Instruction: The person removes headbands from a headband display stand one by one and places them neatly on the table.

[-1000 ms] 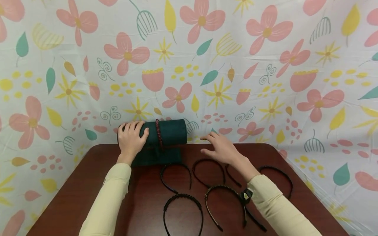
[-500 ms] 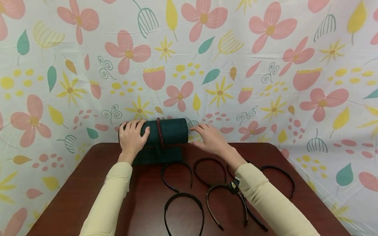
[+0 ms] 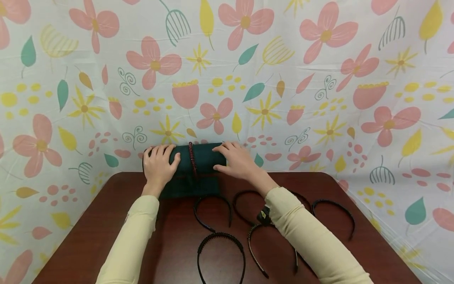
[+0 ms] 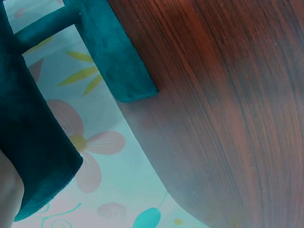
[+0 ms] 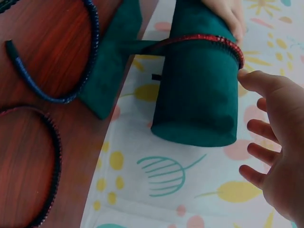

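Observation:
A dark green velvet display stand [image 3: 206,157], a padded roll on a post and flat base, stands at the back of the table. Around the roll sits a headband [image 3: 192,157] with red beads. My left hand [image 3: 157,167] grips the left end of the roll, fingers over the top and thumb in front; only a sliver of it enters the left wrist view. My right hand [image 3: 238,161] is at the roll's right end, fingers spread and holding nothing. In the right wrist view, a fingertip [image 5: 244,73] lies close to the red headband [image 5: 204,39].
Several dark headbands lie on the brown wooden table [image 3: 88,236], among them a toothed black one [image 3: 220,235] in front and another [image 3: 335,202] at right. The right forearm passes over some of them. A flowered cloth [image 3: 227,59] hangs behind the table edge.
My right hand has moved left from above the headbands to the right end of the roll. My left hand has kept its grip on the stand.

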The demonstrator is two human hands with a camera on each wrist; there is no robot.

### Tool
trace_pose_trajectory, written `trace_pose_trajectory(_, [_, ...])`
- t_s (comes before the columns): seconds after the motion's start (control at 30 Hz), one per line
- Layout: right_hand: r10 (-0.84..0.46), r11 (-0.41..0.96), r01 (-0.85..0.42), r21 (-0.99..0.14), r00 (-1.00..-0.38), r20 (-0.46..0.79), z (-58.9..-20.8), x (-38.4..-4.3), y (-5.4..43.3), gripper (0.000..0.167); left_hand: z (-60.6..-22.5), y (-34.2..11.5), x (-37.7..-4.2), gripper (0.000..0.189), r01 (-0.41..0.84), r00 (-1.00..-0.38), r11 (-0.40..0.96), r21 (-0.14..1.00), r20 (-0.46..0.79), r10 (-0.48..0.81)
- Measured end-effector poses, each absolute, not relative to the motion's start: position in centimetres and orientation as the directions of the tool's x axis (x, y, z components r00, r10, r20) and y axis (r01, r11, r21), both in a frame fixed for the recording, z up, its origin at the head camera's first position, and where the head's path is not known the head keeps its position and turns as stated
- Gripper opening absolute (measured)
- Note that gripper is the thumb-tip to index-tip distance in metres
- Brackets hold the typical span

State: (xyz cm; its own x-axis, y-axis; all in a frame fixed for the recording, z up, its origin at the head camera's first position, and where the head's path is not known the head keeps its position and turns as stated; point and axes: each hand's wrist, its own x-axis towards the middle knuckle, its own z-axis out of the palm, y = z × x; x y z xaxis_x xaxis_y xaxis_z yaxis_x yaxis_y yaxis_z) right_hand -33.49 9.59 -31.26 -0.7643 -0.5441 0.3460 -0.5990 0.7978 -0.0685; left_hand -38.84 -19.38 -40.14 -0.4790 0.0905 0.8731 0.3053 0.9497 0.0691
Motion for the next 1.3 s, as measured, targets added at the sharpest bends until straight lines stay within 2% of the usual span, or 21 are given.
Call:
trace_pose_trajectory(0.13, [-0.545, 0.810, -0.584, -0.047, -0.780, 0.309, -31.1, -33.9, 8.0, 0.062, -40.2, -19.3, -38.6, 0.050, 0.300, -0.492, 0.952, 0.068, 0.865, 0.093])
trace_pose_trajectory(0.37, [-0.567, 0.795, -0.604, -0.049, -0.771, 0.290, -31.5, -34.8, 5.0, 0.072, -40.0, -19.3, -38.7, 0.051, 0.277, -0.502, 0.959, 0.057, 0.860, 0.094])
trace_pose_trajectory(0.57, [-0.574, 0.800, -0.600, -0.008, -0.769, 0.281, -32.5, -35.4, 2.9, 0.082, -40.3, -19.6, -38.8, 0.051, 0.265, -0.501, 0.963, 0.040, 0.859, 0.102])
trace_pose_trajectory(0.8, [-0.557, 0.820, -0.570, 0.050, -0.773, 0.304, -33.4, -36.1, 1.9, 0.100, -40.2, -19.4, -38.8, 0.050, 0.274, -0.493, 0.961, 0.039, 0.863, 0.106])
trace_pose_trajectory(1.03, [-0.540, 0.839, -0.531, 0.114, -0.791, 0.287, -33.1, -36.5, 1.0, 0.098, -40.2, -19.5, -39.0, 0.051, 0.275, -0.478, 0.961, 0.037, 0.872, 0.103])
trace_pose_trajectory(1.3, [-0.495, 0.859, -0.512, 0.016, -0.822, 0.281, -33.3, -36.8, 0.8, 0.097, -40.2, -19.5, -39.0, 0.051, 0.281, -0.488, 0.959, 0.037, 0.866, 0.110])
